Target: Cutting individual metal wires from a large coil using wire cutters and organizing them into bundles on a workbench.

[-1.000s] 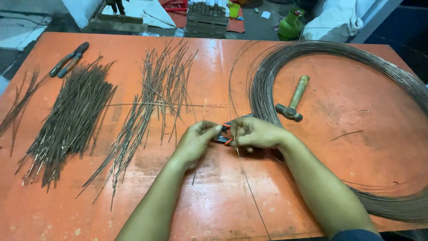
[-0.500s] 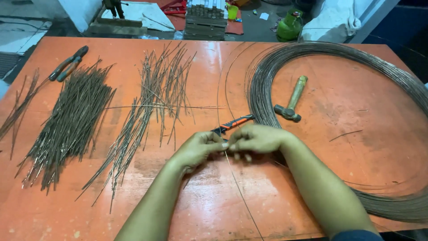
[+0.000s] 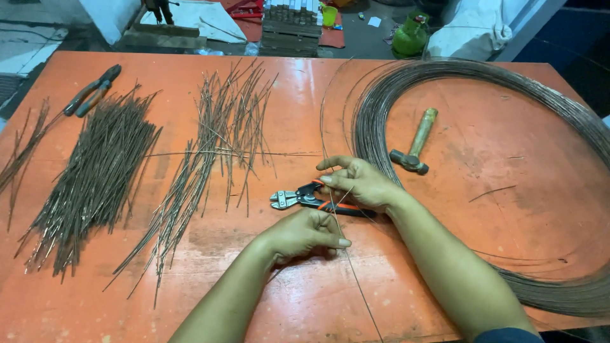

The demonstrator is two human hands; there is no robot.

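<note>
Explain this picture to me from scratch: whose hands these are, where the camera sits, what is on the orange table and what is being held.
There is no machine here. A person works with two bare hands, and the one camera sits on their head, looking down, so the arms reach in from the bottom edge.

The left hand and the right hand both pinch one thin wire that runs between them and on toward the bottom edge.

On the orange table lie:
- a wire cutter with orange and black handles, partly under the right hand
- a big coil of wire on the right, with a hammer inside its ring
- two heaps of cut wire pieces, a dense heap and a looser heap
- a second pair of pliers at the far left

Beyond the table, a green gas bottle stands on the floor.
</note>
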